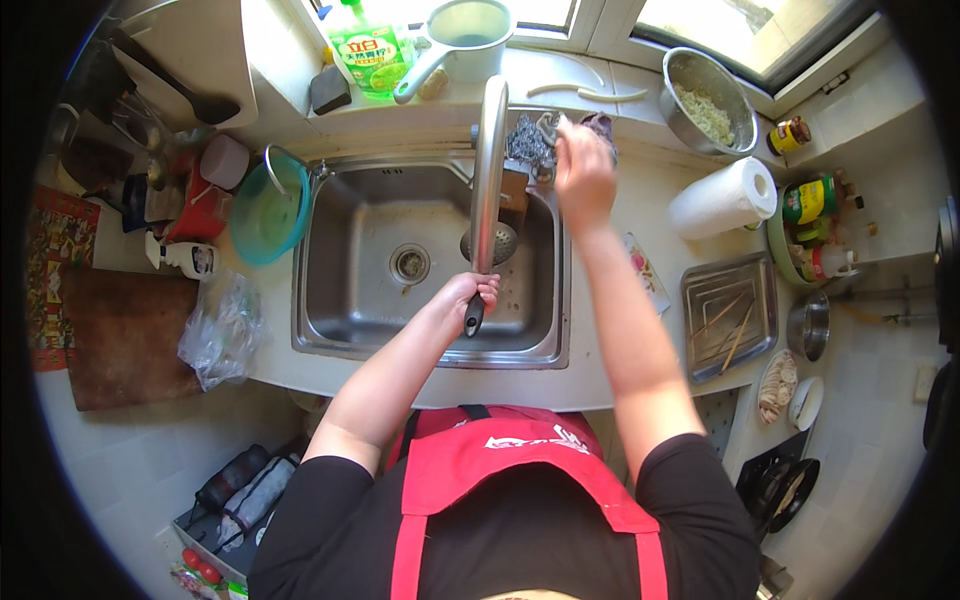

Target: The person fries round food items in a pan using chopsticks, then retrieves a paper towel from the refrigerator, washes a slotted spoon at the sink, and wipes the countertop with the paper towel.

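My left hand is closed around the black handle of a slotted skimmer, whose perforated head is down in the stainless steel sink. The chrome faucet arches over the sink and hides part of the skimmer. Beyond the sink's back right corner, my right hand is blurred, beside a steel wool scrubber and a dark cloth. Whether its fingers touch or hold the cloth or a pale item cannot be told. A brown block sits at the sink's right rear.
A teal basin stands left of the sink, near a plastic bag and a wooden cutting board. Rightward are a paper towel roll, a metal tray with chopsticks, and a steel bowl of shredded food.
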`<action>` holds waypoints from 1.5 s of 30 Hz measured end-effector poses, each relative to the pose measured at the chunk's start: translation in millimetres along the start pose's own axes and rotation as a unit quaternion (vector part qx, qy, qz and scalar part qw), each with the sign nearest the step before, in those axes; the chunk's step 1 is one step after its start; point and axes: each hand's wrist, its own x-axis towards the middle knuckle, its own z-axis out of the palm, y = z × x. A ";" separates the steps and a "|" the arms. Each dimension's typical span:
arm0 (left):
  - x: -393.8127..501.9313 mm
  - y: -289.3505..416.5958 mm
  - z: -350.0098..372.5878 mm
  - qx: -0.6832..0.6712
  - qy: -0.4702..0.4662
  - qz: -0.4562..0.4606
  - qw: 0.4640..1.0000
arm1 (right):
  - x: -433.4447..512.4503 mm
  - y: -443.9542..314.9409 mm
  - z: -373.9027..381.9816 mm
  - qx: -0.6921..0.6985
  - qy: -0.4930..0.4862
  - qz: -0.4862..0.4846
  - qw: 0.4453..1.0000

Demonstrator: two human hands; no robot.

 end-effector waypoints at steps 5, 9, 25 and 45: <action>-22.8 -23.6 -20.0 0.042 0.000 -0.014 0.999 | 44.4 50.9 29.7 -0.163 -0.385 0.038 0.908; -44.4 -37.0 -35.0 0.128 0.003 0.048 0.991 | 32.3 63.3 27.7 0.114 -0.086 0.154 0.978; -51.0 -51.6 -37.4 0.300 -0.010 0.098 0.949 | -162.9 -28.5 49.6 0.136 -0.371 0.110 0.912; -58.2 -44.7 -49.1 0.269 -0.051 0.111 0.955 | -164.0 -48.2 53.0 -0.030 -0.384 0.124 0.914</action>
